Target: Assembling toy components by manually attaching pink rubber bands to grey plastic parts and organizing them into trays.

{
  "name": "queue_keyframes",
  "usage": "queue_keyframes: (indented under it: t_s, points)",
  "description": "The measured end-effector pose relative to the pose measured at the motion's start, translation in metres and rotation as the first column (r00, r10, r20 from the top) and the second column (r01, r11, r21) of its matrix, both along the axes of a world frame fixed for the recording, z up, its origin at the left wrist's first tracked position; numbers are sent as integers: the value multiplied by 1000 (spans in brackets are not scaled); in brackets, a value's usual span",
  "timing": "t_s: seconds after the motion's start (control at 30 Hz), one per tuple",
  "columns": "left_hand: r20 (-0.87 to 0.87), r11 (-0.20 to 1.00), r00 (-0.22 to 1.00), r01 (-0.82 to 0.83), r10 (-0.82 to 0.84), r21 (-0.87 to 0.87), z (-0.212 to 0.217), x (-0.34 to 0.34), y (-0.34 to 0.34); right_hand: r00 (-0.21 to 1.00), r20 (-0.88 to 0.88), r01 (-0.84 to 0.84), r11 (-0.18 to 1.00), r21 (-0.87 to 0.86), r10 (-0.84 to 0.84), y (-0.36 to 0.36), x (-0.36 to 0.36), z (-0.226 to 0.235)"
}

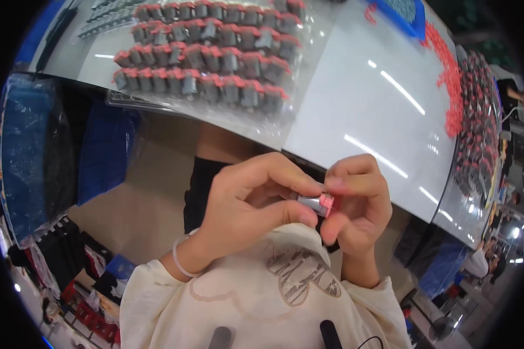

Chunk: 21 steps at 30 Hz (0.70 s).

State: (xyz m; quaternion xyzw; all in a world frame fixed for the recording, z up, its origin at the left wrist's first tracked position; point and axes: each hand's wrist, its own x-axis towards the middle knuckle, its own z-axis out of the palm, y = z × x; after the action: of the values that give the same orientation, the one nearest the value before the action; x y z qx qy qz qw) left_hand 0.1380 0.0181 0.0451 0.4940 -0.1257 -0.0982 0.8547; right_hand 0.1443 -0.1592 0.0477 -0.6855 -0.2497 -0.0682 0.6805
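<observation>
The left grip (pixel 233 203) pinches a smooth, silvery, rounded part (pixel 312 203) between thumb and forefinger, its long axis roughly crosswise, its pink cap (pixel 326 203) pointing toward the curled right grip (pixel 364 212), whose hold one cannot tell, with the glossy white worktop (pixel 355 99) beyond both.

Bare left hand (pixel 236 203) and bare right hand (pixel 361 203): from here I see them side by side, a small silver-and-red block (pixel 312 203) between them.
Flat white table (pixel 361 104): ahead of them.
Rows of boxy grey-and-red parts (pixel 230 63): on a clear plastic sheet (pixel 262 121), on the table's left.
Small loose red bits (pixel 451 87): on its right.
Blue plastic tray (pixel 412 31): beside the bits' far end.
Heap of dark-and-red pieces (pixel 477 128): right of the bits.
</observation>
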Motion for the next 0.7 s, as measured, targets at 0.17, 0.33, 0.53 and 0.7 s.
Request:
queue_keyframes:
  t_s: [0.17,0.33,0.53,0.7]
  points:
    - [-105,989,993,-70,57,-129,-7,0,7,999,38,18,948,-318,-6,6,25,26]
    - [-32,972,974,-225,224,-67,1,7,21,989,114,-31,892,-450,92,12,88,64]
    - [20,968,970,-244,243,50,1,13,43,974,210,63,797,-601,81,54,212,64]
    - [44,959,963,-268,265,93,-7,7,60,995,101,76,717,-693,-9,81,246,34]
